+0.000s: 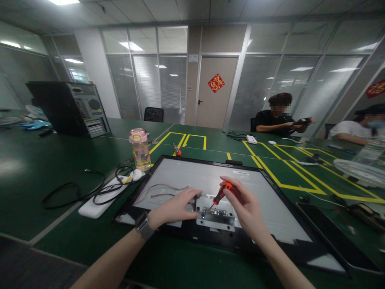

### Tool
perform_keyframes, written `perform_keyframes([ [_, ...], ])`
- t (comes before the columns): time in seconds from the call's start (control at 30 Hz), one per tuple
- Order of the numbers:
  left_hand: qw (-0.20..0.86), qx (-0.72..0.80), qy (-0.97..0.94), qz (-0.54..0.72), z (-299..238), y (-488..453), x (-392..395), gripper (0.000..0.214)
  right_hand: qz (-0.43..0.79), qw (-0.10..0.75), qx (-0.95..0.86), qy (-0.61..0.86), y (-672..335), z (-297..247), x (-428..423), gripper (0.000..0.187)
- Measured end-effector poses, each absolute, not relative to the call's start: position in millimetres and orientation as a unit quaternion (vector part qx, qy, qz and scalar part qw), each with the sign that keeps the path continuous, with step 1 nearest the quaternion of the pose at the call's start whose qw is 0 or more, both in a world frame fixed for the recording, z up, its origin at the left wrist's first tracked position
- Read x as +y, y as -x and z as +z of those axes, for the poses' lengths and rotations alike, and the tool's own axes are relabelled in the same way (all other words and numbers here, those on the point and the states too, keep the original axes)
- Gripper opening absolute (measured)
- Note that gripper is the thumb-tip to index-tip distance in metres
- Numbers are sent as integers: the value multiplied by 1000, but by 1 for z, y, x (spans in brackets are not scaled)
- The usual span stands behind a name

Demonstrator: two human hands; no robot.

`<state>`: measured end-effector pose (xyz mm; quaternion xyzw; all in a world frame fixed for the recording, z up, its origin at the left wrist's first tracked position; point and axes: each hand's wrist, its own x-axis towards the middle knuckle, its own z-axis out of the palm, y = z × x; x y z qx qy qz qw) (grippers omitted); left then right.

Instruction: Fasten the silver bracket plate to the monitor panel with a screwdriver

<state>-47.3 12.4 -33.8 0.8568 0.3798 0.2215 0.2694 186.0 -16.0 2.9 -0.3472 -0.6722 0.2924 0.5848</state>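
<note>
A flat display panel (186, 168) with a black frame lies back-up on the green table. Near its front edge sits a metal hinge bracket (218, 218) with screw holes. My right hand (245, 204) is closed on the orange and black handle of a screwdriver (221, 193), which leans with its shaft down to the left, tip at the bracket. My left hand (180, 206), with a watch on the wrist, holds the bracket's left side between thumb and fingers. Thin wires (164, 190) lie on the panel left of the bracket. The exact screw under the tip is too small to make out.
Left of the panel lie a white power strip (100, 202) and black cables (75, 194); a pink-lidded bottle (140, 150) stands behind. A computer case (66, 108) is far left. A dark flat panel (333, 235) lies right. Two people sit across the table, right.
</note>
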Motion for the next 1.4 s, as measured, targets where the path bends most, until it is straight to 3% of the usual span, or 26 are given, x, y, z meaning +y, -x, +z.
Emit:
perform_keyframes([
  [0.1,270,382,-856,221,-34,47,13,65,325,559,-690,326,-187,3,-18,37],
  [0.3,267,382,-855,227,-33,46,12,63,265,577,-698,330,-182,0,-18,25],
  [0.47,268,380,-857,223,-33,46,12,64,282,560,-708,327,-182,1,-21,37],
  [0.7,264,380,-858,224,-34,47,12,64,224,574,-706,350,-185,1,-16,21],
  [0.87,263,385,-858,214,-35,48,13,66,257,546,-720,342,-188,3,-17,36],
  [1.0,261,382,-859,220,-34,48,12,66,228,531,-735,354,-189,3,-16,36],
  [1.17,261,382,-860,217,-34,47,12,66,158,535,-740,375,-188,1,-13,33],
  [1.4,271,389,-855,208,-29,47,10,65,216,595,-674,380,-197,12,-12,29],
])
